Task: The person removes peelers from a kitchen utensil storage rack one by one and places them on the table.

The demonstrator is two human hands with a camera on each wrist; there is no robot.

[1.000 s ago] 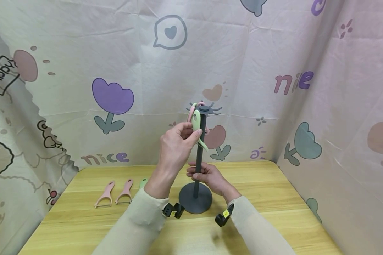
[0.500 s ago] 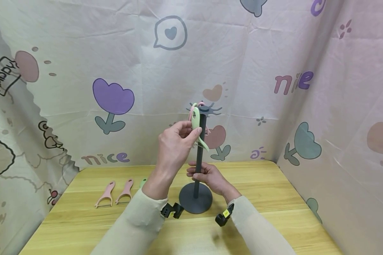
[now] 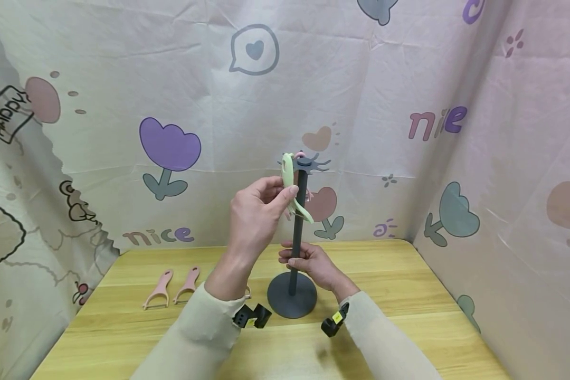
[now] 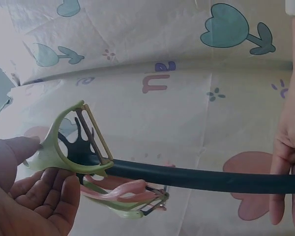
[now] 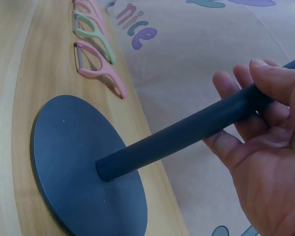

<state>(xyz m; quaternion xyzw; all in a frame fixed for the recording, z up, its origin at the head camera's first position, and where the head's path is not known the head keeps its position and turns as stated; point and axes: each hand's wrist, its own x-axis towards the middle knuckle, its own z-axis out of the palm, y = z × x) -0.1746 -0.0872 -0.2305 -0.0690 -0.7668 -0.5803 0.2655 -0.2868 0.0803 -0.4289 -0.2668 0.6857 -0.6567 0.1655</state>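
My left hand (image 3: 255, 214) pinches a light green Y-shaped peeler (image 3: 287, 170) between thumb and fingers, its holed handle end up beside the hooks at the top of a dark metal stand. In the left wrist view the peeler's blade frame (image 4: 96, 135) points away from the fingers. Pink and green peelers (image 4: 125, 191) hang from the hooks just behind it. Lower down, my right hand (image 3: 315, 265) holds the pole (image 3: 296, 232), thumb on one side and fingers round the other. The stand's round base (image 5: 83, 162) rests on the wooden table.
Pink peelers (image 3: 160, 290) lie on the table (image 3: 389, 306) to the left, partly covered by the left forearm. The right wrist view shows a green peeler (image 5: 94, 34) among them. A patterned curtain (image 3: 361, 79) encloses the back and sides.
My left hand has shifted slightly left and up with the green peeler, bringing its handle end up to hook level. The right hand stays in place on the pole.
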